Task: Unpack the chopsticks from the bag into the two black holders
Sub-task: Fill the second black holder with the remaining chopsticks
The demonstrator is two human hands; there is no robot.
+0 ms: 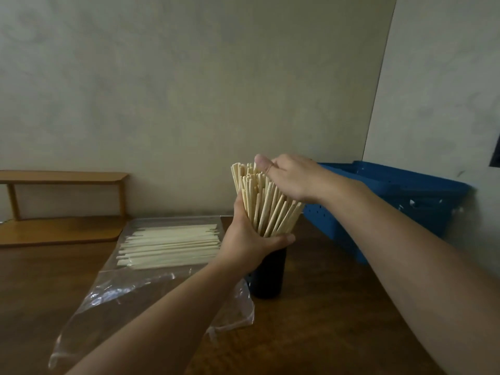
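Pale wooden chopsticks (266, 204) stand fanned in a black holder (269, 274); more chopsticks lie flat in the clear bag (151, 288) beside it.

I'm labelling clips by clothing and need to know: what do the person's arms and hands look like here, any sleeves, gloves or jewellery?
Both arms are bare along their whole visible length; no sleeve shows. The left hand and right hand wear no gloves, and no watch or bracelet shows on either wrist. No ring is visible, though several fingers are hidden behind the chopsticks. The right thumbnail looks short and unpainted.

Dim, soft, wide-angle edge distortion
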